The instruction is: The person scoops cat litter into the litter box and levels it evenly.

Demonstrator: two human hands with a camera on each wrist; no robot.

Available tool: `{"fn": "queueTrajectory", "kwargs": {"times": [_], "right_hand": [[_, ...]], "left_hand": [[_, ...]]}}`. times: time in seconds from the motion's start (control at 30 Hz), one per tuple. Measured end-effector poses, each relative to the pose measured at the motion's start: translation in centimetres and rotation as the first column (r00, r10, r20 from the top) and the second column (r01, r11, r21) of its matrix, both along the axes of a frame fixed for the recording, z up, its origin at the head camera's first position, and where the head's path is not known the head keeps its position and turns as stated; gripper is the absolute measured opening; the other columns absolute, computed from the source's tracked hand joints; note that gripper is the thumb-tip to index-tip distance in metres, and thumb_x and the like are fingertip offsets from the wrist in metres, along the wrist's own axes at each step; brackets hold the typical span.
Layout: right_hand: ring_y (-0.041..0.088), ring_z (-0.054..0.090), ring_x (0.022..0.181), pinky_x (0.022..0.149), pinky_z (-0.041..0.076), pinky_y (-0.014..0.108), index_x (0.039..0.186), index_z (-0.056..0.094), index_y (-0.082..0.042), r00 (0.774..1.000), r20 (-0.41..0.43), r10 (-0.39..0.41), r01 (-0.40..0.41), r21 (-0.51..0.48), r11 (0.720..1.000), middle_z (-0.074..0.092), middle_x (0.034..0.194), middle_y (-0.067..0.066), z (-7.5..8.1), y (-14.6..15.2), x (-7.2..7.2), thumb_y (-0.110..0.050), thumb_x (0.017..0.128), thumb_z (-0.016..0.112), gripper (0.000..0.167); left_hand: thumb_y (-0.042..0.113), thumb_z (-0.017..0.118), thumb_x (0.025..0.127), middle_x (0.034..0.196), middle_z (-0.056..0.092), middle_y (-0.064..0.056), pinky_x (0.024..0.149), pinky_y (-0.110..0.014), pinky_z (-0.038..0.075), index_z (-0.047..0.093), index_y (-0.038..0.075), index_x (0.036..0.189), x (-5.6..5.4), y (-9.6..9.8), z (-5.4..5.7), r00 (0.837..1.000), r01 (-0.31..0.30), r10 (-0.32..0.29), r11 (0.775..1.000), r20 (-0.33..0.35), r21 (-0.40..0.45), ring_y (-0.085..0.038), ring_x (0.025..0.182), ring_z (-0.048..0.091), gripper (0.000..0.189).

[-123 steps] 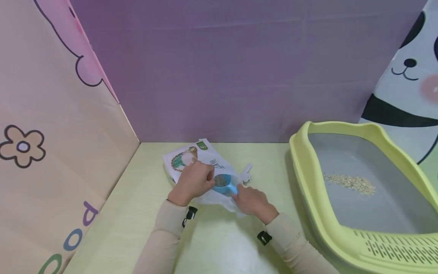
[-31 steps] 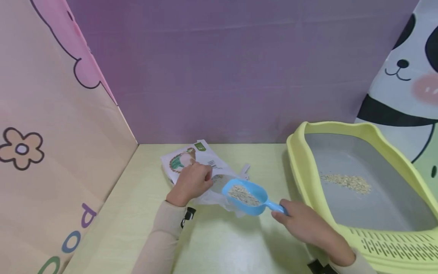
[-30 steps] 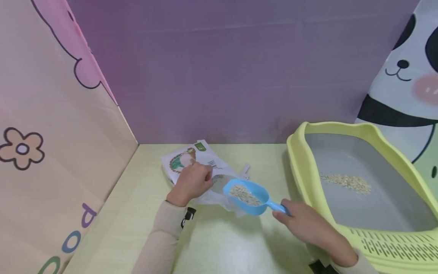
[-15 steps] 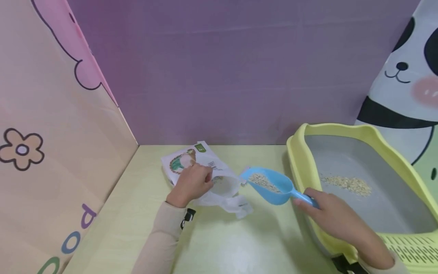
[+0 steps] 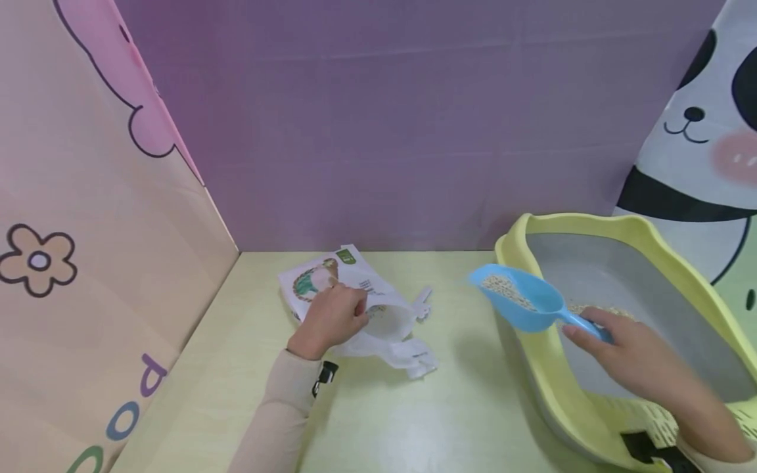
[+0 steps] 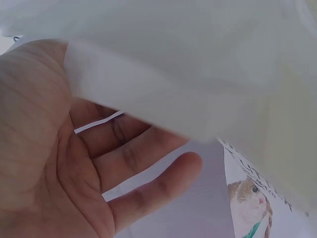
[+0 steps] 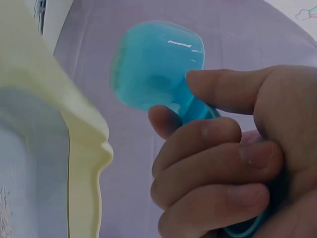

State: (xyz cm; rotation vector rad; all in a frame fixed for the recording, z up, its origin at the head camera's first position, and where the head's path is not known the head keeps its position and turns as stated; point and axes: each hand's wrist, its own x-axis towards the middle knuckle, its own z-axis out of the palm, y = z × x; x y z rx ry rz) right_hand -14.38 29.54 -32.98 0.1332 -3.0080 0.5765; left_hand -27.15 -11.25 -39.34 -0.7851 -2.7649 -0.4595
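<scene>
My right hand (image 5: 639, 355) grips the handle of a light blue scoop (image 5: 526, 315), fingers wrapped round it in the right wrist view. Pale granules of litter (image 5: 507, 290) lie in the scoop's bowl. The scoop hangs over the left rim of a yellow-green litter box (image 5: 517, 256). My left hand (image 5: 334, 318) holds the mouth edge of a white printed litter bag (image 5: 304, 279), which lies on its side. The bag's mouth gapes toward the right. In the left wrist view, white bag film (image 6: 188, 64) hides the thumb, while other fingers (image 6: 158, 193) extend beneath it.
Inside the box, a small heap of granules (image 5: 609, 310) sits on the grey floor, partly hidden by the right hand. A white scrap (image 5: 422, 305) lies beside the bag on the pale table (image 5: 378, 420). A purple wall (image 5: 367, 131) stands behind.
The right hand has drawn the scoop, with granules in it, out of the bag's mouth and carried it right and up to the box's rim. The left hand stays at the bag.
</scene>
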Motion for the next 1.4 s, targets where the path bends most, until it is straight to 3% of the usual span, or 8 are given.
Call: {"fn": "queueTrajectory", "kwargs": {"times": [0.1,0.33,0.6,0.7,1.03,1.2,1.4], "right_hand": [[0.012,0.04,0.062,0.053,0.03,0.028,0.097,0.057,-0.016,1.0,0.012,-0.016,0.016,-0.008,1.0,0.048,0.072,0.002,0.0,0.8,0.0,-0.044,0.096,0.046,0.031],[0.01,0.033,0.054,0.048,0.026,0.028,0.088,0.053,-0.014,0.998,0.033,-0.053,0.053,-0.013,0.999,0.04,0.064,0.001,0.1,1.9,0.2,-0.046,0.096,0.043,0.034],[0.014,0.035,0.057,0.051,0.027,0.029,0.094,0.054,-0.009,0.994,0.043,-0.102,0.101,0.016,0.995,0.041,0.066,0.002,-0.3,3.8,-0.1,-0.046,0.097,0.04,0.039],[0.014,0.035,0.056,0.05,0.027,0.029,0.091,0.052,-0.007,0.991,0.026,-0.13,0.129,0.015,0.991,0.042,0.066,0.003,-0.4,4.5,-0.2,-0.046,0.097,0.04,0.041],[0.014,0.035,0.053,0.048,0.029,0.029,0.082,0.048,-0.003,0.978,0.101,-0.182,0.188,-0.048,0.981,0.047,0.067,0.005,-1.0,6.8,-0.7,-0.05,0.097,0.035,0.052],[0.013,0.036,0.052,0.047,0.031,0.029,0.085,0.048,0.0,0.977,0.081,-0.199,0.205,-0.078,0.976,0.044,0.065,0.004,-1.4,7.9,-0.8,-0.046,0.098,0.038,0.049],[0.012,0.035,0.056,0.051,0.029,0.027,0.084,0.052,0.001,0.982,0.019,-0.188,0.189,-0.047,0.981,0.045,0.066,0.004,-1.9,9.3,-1.2,-0.037,0.098,0.045,0.04]], "left_hand": [[0.017,0.067,0.076,0.057,0.05,0.011,0.05,-0.024,0.037,0.052,0.021,0.063,0.1,0.0,0.0,1.0,-0.001,0.001,1.0,-0.003,0.0,-0.007,0.052,0.046,0.02],[0.017,0.067,0.075,0.058,0.051,0.01,0.05,-0.024,0.037,0.053,0.02,0.064,0.1,-0.1,0.0,1.0,0.003,-0.003,1.0,-0.001,0.0,-0.007,0.054,0.046,0.019],[0.017,0.066,0.076,0.058,0.051,0.01,0.049,-0.024,0.037,0.053,0.021,0.063,0.0,0.0,0.1,1.0,0.007,-0.007,1.0,0.011,0.002,-0.008,0.053,0.046,0.019],[0.017,0.066,0.076,0.058,0.051,0.01,0.049,-0.023,0.037,0.052,0.021,0.063,-0.1,0.0,0.1,1.0,0.005,-0.005,1.0,0.008,0.0,-0.008,0.053,0.047,0.019],[0.018,0.066,0.076,0.058,0.05,0.01,0.049,-0.024,0.037,0.052,0.021,0.062,-0.1,0.0,0.1,1.0,0.007,-0.007,1.0,0.019,0.003,-0.008,0.053,0.046,0.02],[0.018,0.066,0.076,0.058,0.05,0.01,0.05,-0.024,0.037,0.052,0.021,0.063,-0.2,0.0,0.1,1.0,0.008,-0.008,1.0,0.015,-0.001,-0.008,0.053,0.046,0.02],[0.019,0.067,0.076,0.058,0.05,0.011,0.05,-0.024,0.037,0.052,0.021,0.063,-0.1,0.0,-0.1,1.0,0.01,-0.01,1.0,0.007,-0.002,-0.008,0.054,0.046,0.02]]}}
